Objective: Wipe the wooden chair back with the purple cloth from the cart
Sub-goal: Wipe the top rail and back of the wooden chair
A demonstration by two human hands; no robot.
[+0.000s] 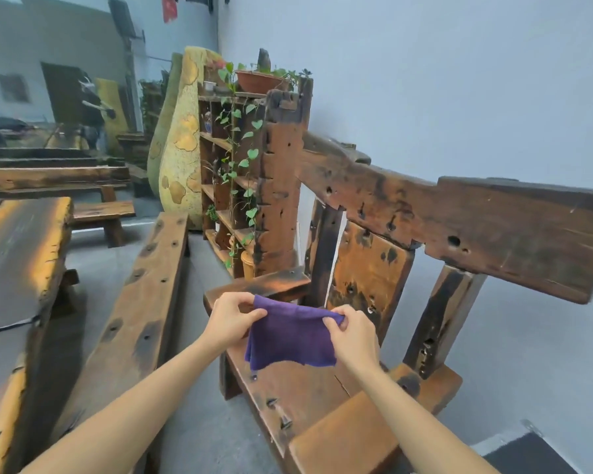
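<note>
Both hands up in front, over the chair seat (pixel 298 388): left hand (pixel 231 319) and right hand (pixel 351 331) each pinch a top corner of the purple cloth (pixel 290 338), fingers closed on the fabric, cloth stretched between them and hanging free below. Wooden chair back (pixel 459 217) stands beyond and to the right, top rail heavy and pitted (cloth not touching it). Long bench (pixel 141 299) left of chair; plant shelf (pixel 231 179) behind.

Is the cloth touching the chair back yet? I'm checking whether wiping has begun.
No, both the left hand and right hand hold the purple cloth stretched above the seat, clear of the chair back.
</note>
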